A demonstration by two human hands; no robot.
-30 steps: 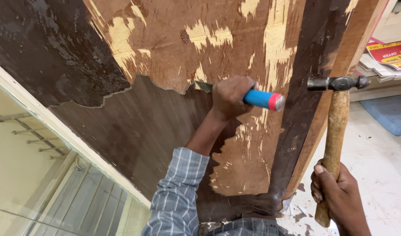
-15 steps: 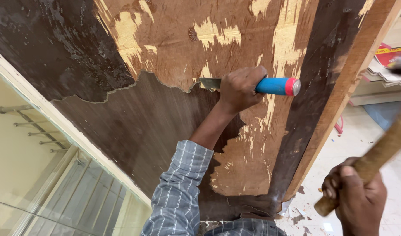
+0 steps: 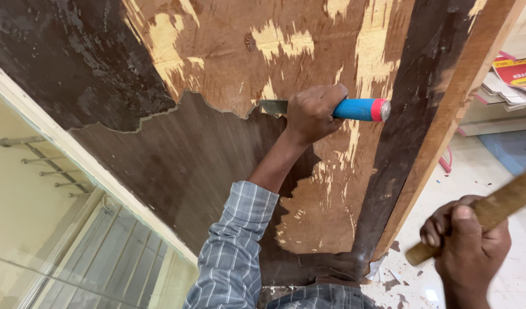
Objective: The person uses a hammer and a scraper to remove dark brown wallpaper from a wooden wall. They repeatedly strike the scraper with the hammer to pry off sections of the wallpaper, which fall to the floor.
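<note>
Chisel (image 3: pixel 331 108) in left hand (image 3: pixel 310 113), blade against veneer (image 3: pixel 177 166), arm outstretched.

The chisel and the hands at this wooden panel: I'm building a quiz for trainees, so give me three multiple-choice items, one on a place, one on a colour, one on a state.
1. Where does the chisel blade rest?
A. At the ragged edge of the dark veneer
B. On the floor
C. On the stack of papers

2. What colour is the chisel handle?
A. Green with a yellow end
B. Blue with a red end
C. All black

3. What is the right hand doing?
A. Lying open on the panel
B. Gripping a wooden handle
C. Holding the chisel

Answers:
1 A: the chisel has its blade against the veneer edge on the panel.
2 B: the handle behind the left hand is blue, capped in red.
3 B: the right hand is closed around a wooden handle, apart from the panel.
</note>
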